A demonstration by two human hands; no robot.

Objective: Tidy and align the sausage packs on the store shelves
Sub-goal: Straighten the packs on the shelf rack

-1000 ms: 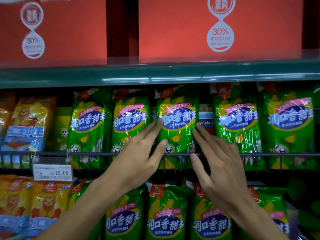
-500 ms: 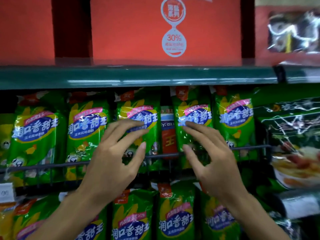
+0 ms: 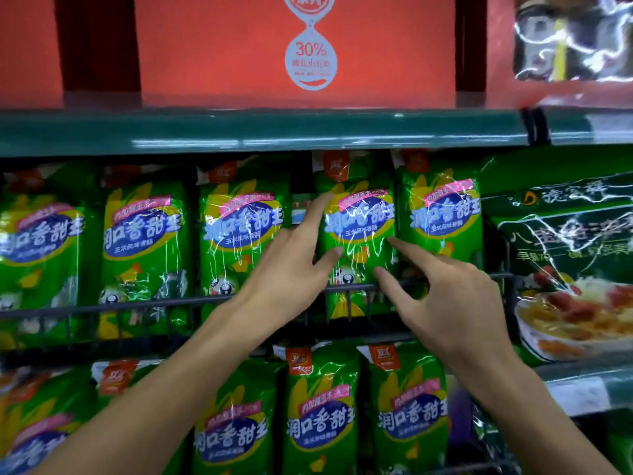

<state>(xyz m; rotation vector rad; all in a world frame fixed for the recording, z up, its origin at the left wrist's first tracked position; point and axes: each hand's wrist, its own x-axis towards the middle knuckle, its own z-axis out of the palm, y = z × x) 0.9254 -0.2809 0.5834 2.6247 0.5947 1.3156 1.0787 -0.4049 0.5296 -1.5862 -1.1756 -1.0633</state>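
Green sausage packs with blue and pink labels stand in a row behind a black wire rail [image 3: 137, 303]. My left hand [image 3: 287, 265] lies with spread fingers on the left edge of one green pack [image 3: 359, 228], its index finger along the pack's upper left side. My right hand [image 3: 442, 296] reaches to the same pack's lower right, fingertips touching its front. Neither hand closes around it. Neighbouring green packs stand to the left [image 3: 243, 228] and right [image 3: 442, 214]. A red and blue pack [image 3: 301, 214] peeks out in the gap behind.
A green shelf edge [image 3: 260, 132] runs overhead, with red cartons [image 3: 294, 49] on top. A dark green noodle-picture pack [image 3: 568, 262] fills the right side. More green sausage packs [image 3: 322, 413] stand on the shelf below.
The view has shifted right along the shelf. Both hands moved from the pack left of the gap to the pack right of it, and the left index finger now stretches upward.
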